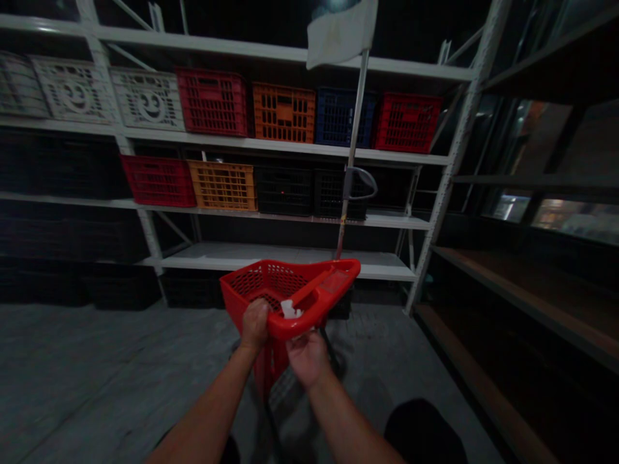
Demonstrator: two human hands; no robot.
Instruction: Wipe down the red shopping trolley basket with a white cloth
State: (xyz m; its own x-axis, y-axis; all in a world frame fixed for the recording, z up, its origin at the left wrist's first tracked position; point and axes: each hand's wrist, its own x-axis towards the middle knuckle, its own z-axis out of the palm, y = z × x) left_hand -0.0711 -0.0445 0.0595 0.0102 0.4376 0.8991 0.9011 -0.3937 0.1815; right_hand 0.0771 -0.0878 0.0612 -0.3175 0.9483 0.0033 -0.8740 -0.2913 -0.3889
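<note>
Red perforated plastic basket: left hand in a closed grip over the moulded rim; right hand curled closed beneath it, beside a small white tag.

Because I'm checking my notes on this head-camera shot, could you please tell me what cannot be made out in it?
Head view only:
White item: partly hidden by the left hand and the rim of the red plastic basket, so its kind is unclear.
Basket's lower part: hidden by its rim and the right hand.
White cloth: cut off by the top edge.
Dark shapes under the lowest shelf: too dark to identify.
</note>
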